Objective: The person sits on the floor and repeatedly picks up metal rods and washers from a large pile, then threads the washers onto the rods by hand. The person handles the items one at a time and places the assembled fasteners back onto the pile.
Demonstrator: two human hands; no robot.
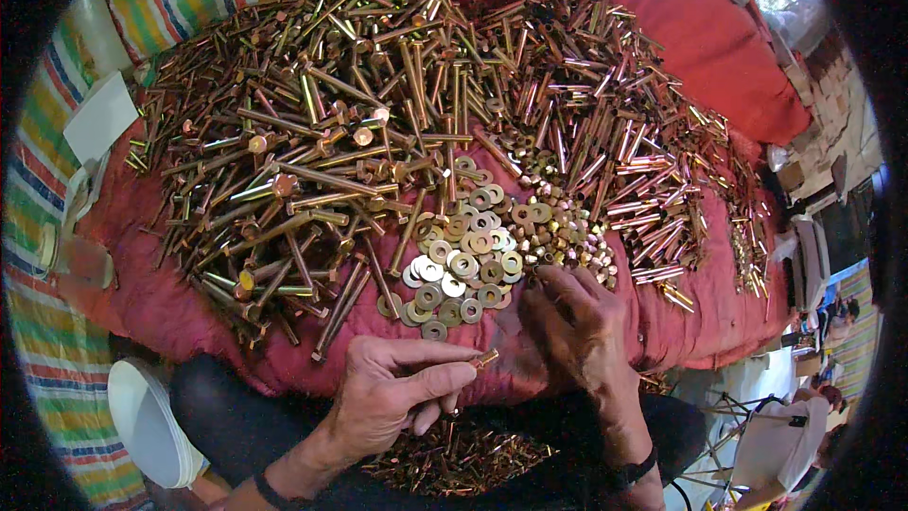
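While the left hand (392, 397) pinches a short brass-coloured metal bolt (484, 358) between thumb and forefinger, its grip clenched on the shank with the head poking out to the right, the right hand (577, 322) lies palm down on the red quilted cloth (180, 308), fingers spread and grasping nothing, its fingertips touching the edge of a small heap of brass-coloured hexagonal nuts (558, 232). Just left of that heap lies a cluster of flat round metal washers (463, 270). Behind them rises a large pile of long brass-coloured bolts (303, 151), and to the right a spread of shorter coppery bolts (605, 114). Below the hands, more small bolts (454, 459) lie heaped between the person's dark-clad knees. A white round bucket (147, 421) stands at lower left.
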